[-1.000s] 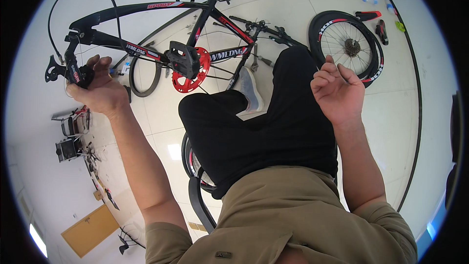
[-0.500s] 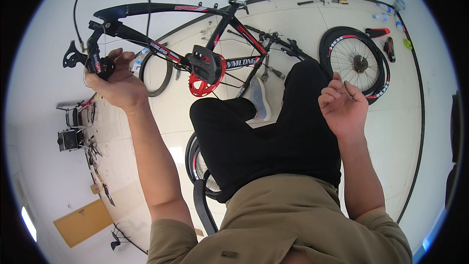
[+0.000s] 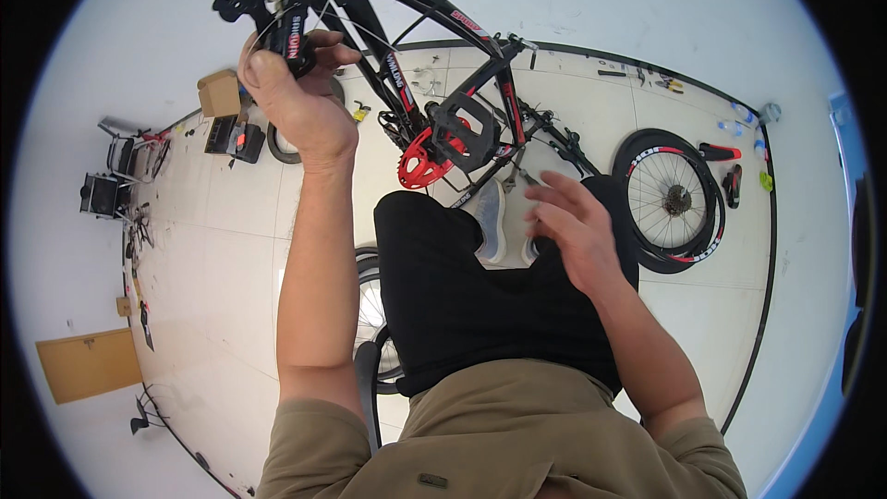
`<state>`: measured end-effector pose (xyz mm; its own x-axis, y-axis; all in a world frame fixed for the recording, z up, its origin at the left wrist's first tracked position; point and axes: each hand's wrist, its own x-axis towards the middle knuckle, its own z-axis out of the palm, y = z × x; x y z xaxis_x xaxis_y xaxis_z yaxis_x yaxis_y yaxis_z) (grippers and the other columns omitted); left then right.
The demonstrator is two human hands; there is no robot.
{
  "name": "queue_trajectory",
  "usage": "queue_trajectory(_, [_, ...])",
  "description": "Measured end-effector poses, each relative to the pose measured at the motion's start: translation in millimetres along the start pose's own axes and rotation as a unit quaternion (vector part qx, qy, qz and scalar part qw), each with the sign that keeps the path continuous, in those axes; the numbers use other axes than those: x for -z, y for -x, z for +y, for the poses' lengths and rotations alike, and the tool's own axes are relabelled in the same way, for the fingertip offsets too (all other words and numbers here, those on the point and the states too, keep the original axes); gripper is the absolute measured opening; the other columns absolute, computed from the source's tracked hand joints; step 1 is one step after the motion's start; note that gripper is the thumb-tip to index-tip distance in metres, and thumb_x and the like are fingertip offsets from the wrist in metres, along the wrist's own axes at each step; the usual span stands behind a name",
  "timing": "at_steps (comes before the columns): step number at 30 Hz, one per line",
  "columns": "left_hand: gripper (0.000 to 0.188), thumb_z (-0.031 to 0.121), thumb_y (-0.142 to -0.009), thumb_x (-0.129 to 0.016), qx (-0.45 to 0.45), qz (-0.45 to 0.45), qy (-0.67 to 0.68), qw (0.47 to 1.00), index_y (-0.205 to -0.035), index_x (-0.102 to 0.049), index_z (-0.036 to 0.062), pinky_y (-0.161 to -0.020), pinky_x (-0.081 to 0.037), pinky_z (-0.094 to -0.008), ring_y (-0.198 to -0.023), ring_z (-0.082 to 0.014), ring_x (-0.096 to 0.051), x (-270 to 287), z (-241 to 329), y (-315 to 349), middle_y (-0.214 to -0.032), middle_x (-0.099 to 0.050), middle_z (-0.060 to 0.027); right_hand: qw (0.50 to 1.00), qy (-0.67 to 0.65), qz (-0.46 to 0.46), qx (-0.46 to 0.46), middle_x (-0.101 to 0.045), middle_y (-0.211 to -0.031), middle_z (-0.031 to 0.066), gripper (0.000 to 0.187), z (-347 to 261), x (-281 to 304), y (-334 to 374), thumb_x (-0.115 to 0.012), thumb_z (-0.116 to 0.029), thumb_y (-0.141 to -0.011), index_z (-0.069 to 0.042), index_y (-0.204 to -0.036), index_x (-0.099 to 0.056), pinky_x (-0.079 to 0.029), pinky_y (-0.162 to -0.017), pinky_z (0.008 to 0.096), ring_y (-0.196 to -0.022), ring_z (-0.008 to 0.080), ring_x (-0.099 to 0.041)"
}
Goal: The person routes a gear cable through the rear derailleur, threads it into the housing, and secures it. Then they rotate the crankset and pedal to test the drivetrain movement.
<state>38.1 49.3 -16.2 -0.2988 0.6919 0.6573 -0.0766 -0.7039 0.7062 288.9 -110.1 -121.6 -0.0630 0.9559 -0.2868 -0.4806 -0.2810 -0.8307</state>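
Note:
A black rear derailleur (image 3: 294,35), with a cable looping past it, hangs at the rear end of a black and red bicycle frame (image 3: 420,5). My left hand (image 3: 309,115) is closed around the derailleur, thumb on the near side and fingers behind. Lower on the frame are a red chainring (image 3: 423,162) and a black pedal (image 3: 465,134), which partly covers the ring. Over my lap, my right hand (image 3: 577,231) is held in the air with loosely bent, parted fingers and nothing in it. Its fingertips are slightly smeared.
A wheel with a cassette (image 3: 677,199) lies on the floor to the right, beside a red and black saddle-like part (image 3: 720,152). Tools (image 3: 670,86) lie along the far wall. Another wheel (image 3: 370,305) is by my left leg. A cardboard box (image 3: 219,94) stands at far left.
The frame's rear end has swung up and to the right, along with my left hand and the derailleur. My right hand has moved left, from beside my knee to over my lap.

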Motion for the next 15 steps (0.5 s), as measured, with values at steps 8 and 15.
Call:
queue_trajectory(8, [0.051, 0.040, -0.107, -0.038, 0.038, -0.008, 0.008, 0.999, -0.138, -0.029, 0.0010, -0.070, -0.056, -0.0365, -0.066, -0.0233, -0.064, -2, 9, 5, -0.089, -0.065, -0.0190, 0.994, -0.053, -0.039, -0.089, -0.067, -0.112, 0.0138, 0.039, 1, -75, -85, -0.068, -0.021, -0.093, -0.001, -0.125, -0.057, -0.058, -0.075, 0.0388, -0.092, 0.0202, -0.067])
queue_trajectory(15, [0.062, 0.036, -0.104, -0.049, 0.066, -0.059, 0.077, 0.993, -0.146, -0.022, -0.0003, -0.079, -0.055, -0.0347, -0.089, -0.0230, -0.065, 13, -7, 7, -0.112, -0.063, -0.0226, 0.999, 0.033, -0.004, -0.033, -0.068, -0.105, 0.0121, 0.034, -1, -69, -98, -0.067, -0.024, -0.094, -0.002, -0.119, -0.060, -0.059, -0.062, 0.0336, -0.089, 0.0178, -0.068])
